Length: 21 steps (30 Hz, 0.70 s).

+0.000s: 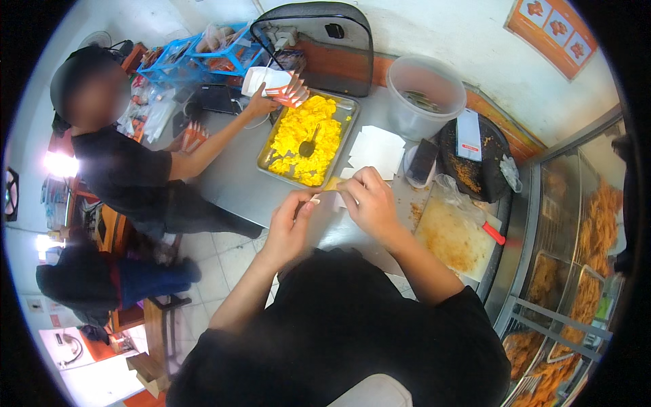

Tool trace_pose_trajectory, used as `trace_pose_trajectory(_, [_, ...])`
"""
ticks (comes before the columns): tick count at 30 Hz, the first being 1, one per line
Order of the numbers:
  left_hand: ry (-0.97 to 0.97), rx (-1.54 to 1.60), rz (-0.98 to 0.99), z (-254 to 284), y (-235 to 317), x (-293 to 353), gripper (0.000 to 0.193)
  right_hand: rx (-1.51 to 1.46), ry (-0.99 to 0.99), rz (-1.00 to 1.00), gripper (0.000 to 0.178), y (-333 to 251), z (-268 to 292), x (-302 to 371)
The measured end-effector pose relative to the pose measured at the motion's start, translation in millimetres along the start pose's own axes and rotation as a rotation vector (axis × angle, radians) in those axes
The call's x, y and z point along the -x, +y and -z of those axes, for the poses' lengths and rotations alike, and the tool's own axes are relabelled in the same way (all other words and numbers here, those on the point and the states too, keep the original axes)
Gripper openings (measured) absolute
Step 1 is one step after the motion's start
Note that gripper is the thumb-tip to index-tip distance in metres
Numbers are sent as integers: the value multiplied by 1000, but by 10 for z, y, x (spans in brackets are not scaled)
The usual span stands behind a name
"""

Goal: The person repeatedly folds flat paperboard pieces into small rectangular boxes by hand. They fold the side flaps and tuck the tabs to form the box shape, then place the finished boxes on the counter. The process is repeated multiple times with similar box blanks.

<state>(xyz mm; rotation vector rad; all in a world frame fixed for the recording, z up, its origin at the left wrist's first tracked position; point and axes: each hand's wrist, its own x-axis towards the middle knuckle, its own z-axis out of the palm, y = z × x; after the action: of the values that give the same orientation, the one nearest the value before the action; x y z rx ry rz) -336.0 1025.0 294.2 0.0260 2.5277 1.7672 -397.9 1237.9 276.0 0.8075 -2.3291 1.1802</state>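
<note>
Over the near edge of the steel table (234, 193), my left hand (290, 224) and my right hand (369, 203) are close together. Between them is a small white piece of folded card (328, 201), pinched by the fingers of both; its full shape is hard to see. Just beyond lies a stack of flat white cards (374, 152). A metal tray (298, 182) to the left of these holds yellow scrambled egg (319, 122), with a dark spoon (308, 144) lying in it.
At left a co-worker (135, 159) reaches over the table, holding orange-and-white cartons (288, 88). A clear bucket (424, 95), a dark phone (423, 161) and a round black tray (488, 182) stand right. A cutting board (451, 237) carries a red-handled knife (494, 234). Glass food case (569, 237) at far right.
</note>
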Motion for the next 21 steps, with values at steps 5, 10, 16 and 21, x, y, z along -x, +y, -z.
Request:
trace_pose_trajectory(5, [122, 300, 47, -185, -80, -121, 13, -315, 293, -244, 20, 13, -185, 166])
trace_pose_trajectory(10, [125, 335, 41, -285, -72, -191, 12, -918, 503, -667, 14, -114, -425, 373])
trace_pose_trajectory(16, [214, 386, 34, -385, 17, -85, 13, -1356, 306, -871, 18, -223, -373, 433])
trace_pose_trajectory(21, [182, 559, 69, -386, 180, -18, 14, -1373, 306, -707, 18, -342, -460, 387])
